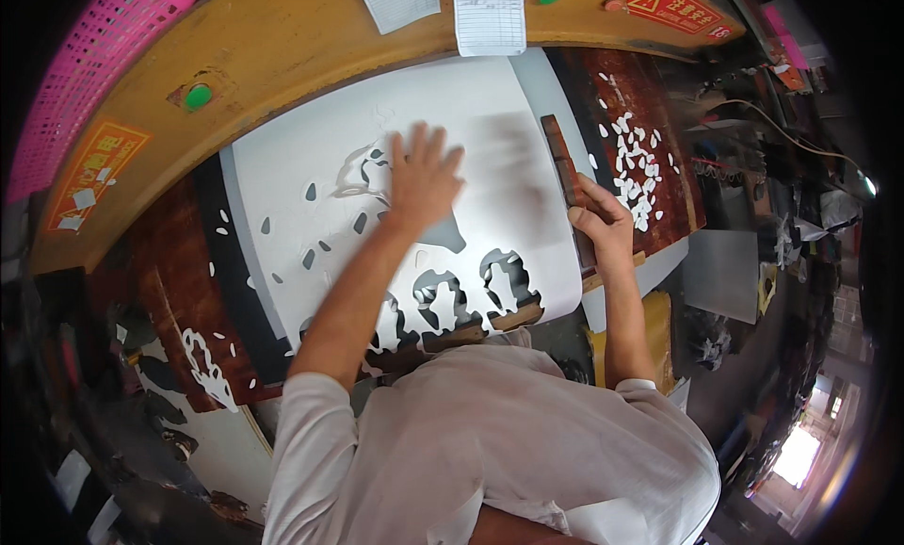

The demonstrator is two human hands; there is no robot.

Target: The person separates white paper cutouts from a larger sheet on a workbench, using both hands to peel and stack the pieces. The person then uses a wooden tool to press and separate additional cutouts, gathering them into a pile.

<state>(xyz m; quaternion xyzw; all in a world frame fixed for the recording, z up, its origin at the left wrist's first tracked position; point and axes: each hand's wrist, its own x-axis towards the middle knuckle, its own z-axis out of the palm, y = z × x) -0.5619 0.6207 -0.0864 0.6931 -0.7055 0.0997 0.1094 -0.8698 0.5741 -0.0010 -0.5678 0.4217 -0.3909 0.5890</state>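
Observation:
A white sheet [499,102] lies across the work surface, with cut-out openings in a row along its near side. My left hand [426,176] is over its middle, fingers spread and slightly blurred, beside a thin looped cut-out strip [353,173] and a grey opening [444,234]. Several small dark holes dot the sheet to the left. At the sheet's right edge, my right hand [605,220] has thumb and fingers closed around a narrow brown wooden strip [562,159]. Whether it also pinches the sheet's edge is hidden.
Small white offcuts [638,163] are scattered on the reddish-brown board at right. A looped white scrap [205,371] lies at left. Beyond the sheet runs a yellow machine beam [301,46] with green buttons [198,97] and hanging papers [490,17]. A pink basket [104,60] stands far left.

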